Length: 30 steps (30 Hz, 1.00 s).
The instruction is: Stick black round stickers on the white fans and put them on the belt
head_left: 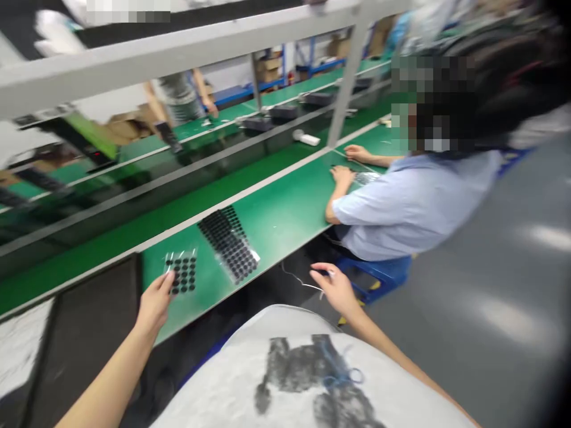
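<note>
My left hand (155,303) pinches the edge of a small clear plastic sheet of black round pads (182,271), lifted just over the near end of the green workbench (276,226). A longer clear sheet of black round pads (227,244) lies on the bench beyond it. My right hand (334,289) hangs past the bench's near edge, its fingers curled around a thin white wire (303,284). The wire's far end disappears into the dark below the bench.
A co-worker in a light blue shirt (414,208) sits at the bench on a blue stool (383,273), hands on a clear packet (366,177). Further along stand dark boxes on a parallel green line under a white overhead rail (178,59). Grey floor (468,297) spreads to the right.
</note>
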### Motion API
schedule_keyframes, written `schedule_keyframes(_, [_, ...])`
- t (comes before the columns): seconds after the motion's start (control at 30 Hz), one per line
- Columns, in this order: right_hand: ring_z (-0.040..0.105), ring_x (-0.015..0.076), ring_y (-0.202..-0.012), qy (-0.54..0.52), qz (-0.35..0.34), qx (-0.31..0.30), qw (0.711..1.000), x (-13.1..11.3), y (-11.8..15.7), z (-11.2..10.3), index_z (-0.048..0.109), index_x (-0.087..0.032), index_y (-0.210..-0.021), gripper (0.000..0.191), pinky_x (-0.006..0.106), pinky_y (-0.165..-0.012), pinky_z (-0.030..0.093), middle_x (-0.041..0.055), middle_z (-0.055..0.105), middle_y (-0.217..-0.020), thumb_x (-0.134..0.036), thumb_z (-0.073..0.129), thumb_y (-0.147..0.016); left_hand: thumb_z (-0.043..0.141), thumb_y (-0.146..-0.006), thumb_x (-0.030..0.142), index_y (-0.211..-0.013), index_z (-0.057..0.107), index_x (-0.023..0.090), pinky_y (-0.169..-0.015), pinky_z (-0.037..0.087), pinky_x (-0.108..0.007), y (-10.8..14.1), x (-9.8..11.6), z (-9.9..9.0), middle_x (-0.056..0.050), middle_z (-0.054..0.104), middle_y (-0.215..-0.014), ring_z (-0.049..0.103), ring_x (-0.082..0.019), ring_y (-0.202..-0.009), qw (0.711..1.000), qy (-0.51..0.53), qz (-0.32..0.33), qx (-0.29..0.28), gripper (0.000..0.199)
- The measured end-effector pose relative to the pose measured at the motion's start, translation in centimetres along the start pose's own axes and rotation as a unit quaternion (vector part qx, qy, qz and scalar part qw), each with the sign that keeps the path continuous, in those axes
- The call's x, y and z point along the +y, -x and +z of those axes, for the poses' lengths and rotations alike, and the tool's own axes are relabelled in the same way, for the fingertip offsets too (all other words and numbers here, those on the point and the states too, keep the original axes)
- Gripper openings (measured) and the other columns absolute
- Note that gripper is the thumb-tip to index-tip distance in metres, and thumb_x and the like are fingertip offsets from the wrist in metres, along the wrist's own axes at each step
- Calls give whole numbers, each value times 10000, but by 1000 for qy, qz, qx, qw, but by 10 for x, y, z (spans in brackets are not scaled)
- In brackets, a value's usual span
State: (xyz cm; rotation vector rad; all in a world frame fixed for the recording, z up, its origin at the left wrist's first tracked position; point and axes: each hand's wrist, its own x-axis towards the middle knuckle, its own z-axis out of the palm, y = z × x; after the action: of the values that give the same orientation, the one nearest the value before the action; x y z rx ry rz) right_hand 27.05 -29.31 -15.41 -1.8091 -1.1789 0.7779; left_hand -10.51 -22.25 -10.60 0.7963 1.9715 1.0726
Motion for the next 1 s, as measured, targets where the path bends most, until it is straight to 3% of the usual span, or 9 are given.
schedule_keyframes(0.1, [465, 89, -445, -46, 22, -91, 995, 5, -7, -7, 608, -117, -949, 338, 247, -449, 399, 82, 650, -808, -392, 563, -758, 532, -805, 247, -852, 605, 173, -739, 533, -385, -8, 8, 4, -25, 652, -864, 622, -161, -784, 995, 92, -39, -1, 114])
schedule_keyframes(0.2, [485, 81, -483, -88, 38, -159, 983, -11, -8, 0, 595, -123, -975, 339, 261, -512, 432, 110, 647, -947, -365, 599, -738, 527, -821, 218, -859, 612, 166, -689, 539, -364, 13, 23, 28, -30, 644, -800, 614, -136, -685, 968, 222, -82, -81, 106])
schedule_keyframes(0.33, [596, 130, -690, -156, 21, -273, 949, -47, -15, 33, 604, -150, -1013, 379, 289, -685, 478, 99, 647, -1039, -345, 665, -694, 586, -794, 232, -899, 626, 150, -664, 529, -335, 62, 28, 63, -62, 654, -852, 620, -159, -722, 932, 286, -119, -186, 139])
schedule_keyframes(0.5, [619, 154, -736, -224, -31, -384, 895, -86, -27, 75, 625, -155, -973, 365, 304, -719, 490, 36, 687, -816, -352, 695, -673, 676, -717, 317, -893, 624, 144, -586, 479, -238, 85, 28, 98, -44, 653, -822, 590, -128, -674, 932, 275, -85, -220, 251])
schedule_keyframes(0.6, [610, 150, -748, -247, -72, -391, 884, -114, -42, 89, 639, -165, -861, 211, 298, -722, 485, 18, 674, -791, -318, 645, -717, 694, -690, 353, -866, 628, 147, -556, 446, -215, 76, 45, 104, -26, 647, -775, 566, -112, -634, 922, 308, -39, -233, 279])
schedule_keyframes(0.7, [599, 135, -764, -317, -118, -370, 865, -154, -60, 89, 633, -175, -855, 169, 263, -700, 476, 12, 668, -824, -287, 630, -729, 641, -738, 378, -949, 614, 185, -660, 469, -246, 63, 67, 95, -37, 638, -969, 582, -141, -815, 904, 371, -16, -213, 287])
schedule_keyframes(0.83, [455, 39, -493, -443, -123, -297, 837, -198, -85, 80, 619, -174, -841, 226, 169, -430, 341, -17, 645, -772, -300, 693, -670, 512, -807, 476, -1004, 578, 163, -747, 475, -309, 49, 68, 78, -93, 545, -1184, 550, -184, -964, 877, 384, -133, -256, 377])
schedule_keyframes(0.9, [319, 10, -409, -470, -68, -259, 841, -197, -95, 81, 586, -177, -801, 275, 162, -368, 232, -48, 613, -692, -316, 736, -618, 496, -802, 509, -1056, 552, 137, -771, 472, -332, 43, 54, 77, -128, 508, -1228, 541, -211, -997, 841, 370, -213, -331, 454])
schedule_keyframes(1.0, [203, 2, -377, -465, 26, -233, 854, -166, -101, 98, 509, -183, -736, 331, 169, -351, 150, -77, 556, -587, -352, 755, -592, 501, -774, 561, -1181, 465, 129, -858, 443, -366, 30, 26, 83, -156, 464, -1269, 481, -241, -1125, 812, 355, -293, -360, 595])
